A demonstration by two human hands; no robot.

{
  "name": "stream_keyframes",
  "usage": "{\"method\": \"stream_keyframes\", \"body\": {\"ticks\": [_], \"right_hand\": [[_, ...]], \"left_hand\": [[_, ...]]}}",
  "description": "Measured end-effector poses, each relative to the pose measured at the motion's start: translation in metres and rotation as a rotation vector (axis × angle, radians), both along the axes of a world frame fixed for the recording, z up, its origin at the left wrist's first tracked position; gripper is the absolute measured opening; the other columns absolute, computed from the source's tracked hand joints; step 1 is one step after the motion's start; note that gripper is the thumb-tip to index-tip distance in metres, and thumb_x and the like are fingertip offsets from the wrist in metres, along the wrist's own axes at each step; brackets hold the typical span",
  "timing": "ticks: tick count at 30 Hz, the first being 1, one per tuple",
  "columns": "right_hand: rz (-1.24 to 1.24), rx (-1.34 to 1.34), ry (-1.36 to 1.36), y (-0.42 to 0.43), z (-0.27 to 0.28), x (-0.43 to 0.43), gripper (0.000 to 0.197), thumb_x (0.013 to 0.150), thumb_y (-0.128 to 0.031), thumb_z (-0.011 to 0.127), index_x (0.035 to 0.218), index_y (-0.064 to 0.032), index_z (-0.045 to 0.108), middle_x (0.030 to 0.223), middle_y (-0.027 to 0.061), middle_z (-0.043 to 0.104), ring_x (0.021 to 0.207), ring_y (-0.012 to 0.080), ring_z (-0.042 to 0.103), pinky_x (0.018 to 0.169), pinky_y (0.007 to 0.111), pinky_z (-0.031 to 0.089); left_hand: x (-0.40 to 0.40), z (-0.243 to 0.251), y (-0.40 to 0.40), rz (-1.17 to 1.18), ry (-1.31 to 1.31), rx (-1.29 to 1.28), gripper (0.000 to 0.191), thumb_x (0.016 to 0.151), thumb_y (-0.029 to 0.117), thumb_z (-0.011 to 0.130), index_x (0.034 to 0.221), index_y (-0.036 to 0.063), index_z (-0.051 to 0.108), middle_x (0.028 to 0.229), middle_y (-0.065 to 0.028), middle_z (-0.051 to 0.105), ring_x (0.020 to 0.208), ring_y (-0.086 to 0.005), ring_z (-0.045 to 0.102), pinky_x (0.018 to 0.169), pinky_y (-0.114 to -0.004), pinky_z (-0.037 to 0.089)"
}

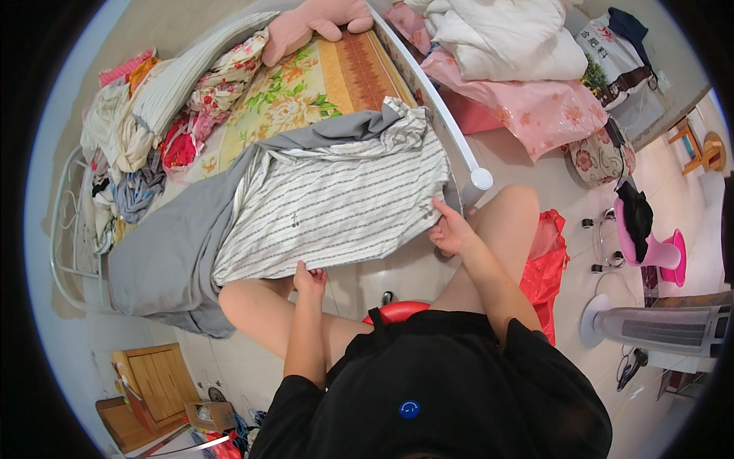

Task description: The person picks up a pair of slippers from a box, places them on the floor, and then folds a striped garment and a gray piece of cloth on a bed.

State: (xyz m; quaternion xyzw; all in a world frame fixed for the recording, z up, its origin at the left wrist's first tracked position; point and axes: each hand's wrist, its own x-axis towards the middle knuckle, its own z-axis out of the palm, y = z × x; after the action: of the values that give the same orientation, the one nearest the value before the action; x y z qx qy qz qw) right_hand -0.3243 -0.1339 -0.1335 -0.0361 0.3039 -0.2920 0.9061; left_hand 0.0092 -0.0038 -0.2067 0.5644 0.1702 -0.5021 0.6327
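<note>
A white fabric cover with grey stripes (344,201) and a small cherry motif lies spread over the near edge of the bed, reaching to my knees. Its reverse is plain grey cloth (172,246), which trails over the bed's left end towards the floor. My left hand (310,281) pinches the cover's near hem just above my left knee. At the right corner, my right hand (451,228) grips the edge between thumb and fingers. The fabric bunches into folds at its far right, beside the bed rail.
A floral mat (287,109), a pink plush toy (309,26) and heaped clothes (137,178) lie on the bed. The white bed rail (430,86) ends at a post near my right knee. Rightward are a white quilt (510,40), a red bag (542,269) and a tower fan (659,330).
</note>
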Motion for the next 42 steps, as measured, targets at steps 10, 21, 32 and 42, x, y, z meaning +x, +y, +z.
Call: {"method": "stream_keyframes", "body": {"ticks": [10,21,32,42], "right_hand": [[-0.832,-0.594,1.187,0.038,-0.021,-0.011,0.016,0.082,-0.009,0.056,0.088,0.0056,0.056,0.087,0.0104,0.062,0.078,0.0158,0.057,0.067,0.028,0.045],[-0.752,-1.128,1.851,0.029,-0.014,0.033,0.031,0.076,-0.002,0.056,0.106,0.0019,0.049,0.097,0.0136,0.055,0.087,0.0224,0.055,0.079,0.03,0.046],[-0.09,-1.646,1.253,-0.021,-0.013,0.18,0.012,0.074,0.0,0.054,0.085,-0.0048,0.058,0.086,0.0097,0.054,0.075,0.0244,0.054,0.062,0.033,0.044],[-0.306,-1.877,1.61,-0.022,-0.032,0.194,0.017,0.067,0.0,0.053,0.082,-0.006,0.056,0.086,0.0114,0.053,0.083,0.0304,0.053,0.07,0.039,0.044]], "left_hand": [[-0.018,0.02,0.029,-0.001,-0.339,0.127,0.021,0.092,0.025,0.046,0.083,0.0064,0.05,0.064,-0.0034,0.05,0.049,-0.0139,0.042,0.046,-0.028,0.039],[-0.001,0.067,0.005,-0.321,-0.482,-0.103,0.016,0.079,0.02,0.057,0.089,0.0073,0.055,0.072,0.0004,0.049,0.067,-0.0173,0.05,0.057,-0.025,0.04],[0.104,0.058,-0.099,-0.552,-0.976,-0.096,0.03,0.081,0.012,0.057,0.109,0.001,0.053,0.096,-0.0074,0.058,0.085,-0.015,0.054,0.076,-0.028,0.044],[0.149,0.088,-0.073,0.04,-0.199,-0.319,0.022,0.086,0.013,0.048,0.101,-0.0037,0.045,0.101,-0.0166,0.051,0.099,-0.0282,0.054,0.085,-0.034,0.045]]}}
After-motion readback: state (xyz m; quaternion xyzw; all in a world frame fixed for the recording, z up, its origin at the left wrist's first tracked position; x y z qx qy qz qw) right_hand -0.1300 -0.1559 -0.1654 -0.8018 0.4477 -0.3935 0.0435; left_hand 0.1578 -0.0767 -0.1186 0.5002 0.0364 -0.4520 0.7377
